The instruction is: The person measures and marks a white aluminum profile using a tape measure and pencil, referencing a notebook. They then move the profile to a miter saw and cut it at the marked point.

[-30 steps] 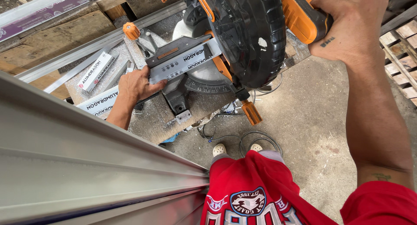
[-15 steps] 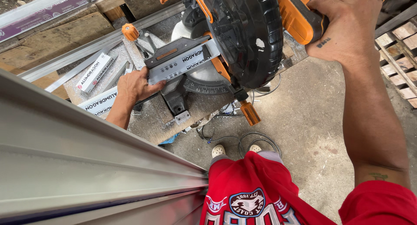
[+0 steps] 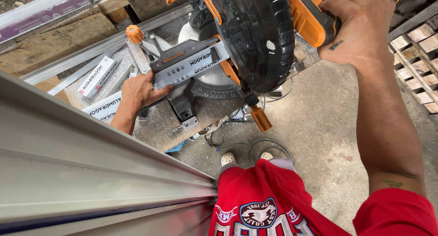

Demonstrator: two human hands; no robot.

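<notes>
An orange and black mitre saw stands on a dusty workbench. My right hand is closed around the saw's orange handle at the top right. A short grey aluminium profile lies across the saw's base under the blade guard. My left hand presses down on the left end of that profile, fingers flat. The blade itself is hidden behind the black guard.
A long aluminium profile runs across the lower left, close to the camera. More profiles with white labels lie left of the saw. A cable coils on the concrete floor by my feet. A wooden pallet is at the right.
The view has shifted slightly. Both hands stay where they were, and the saw head looks a little lower.
</notes>
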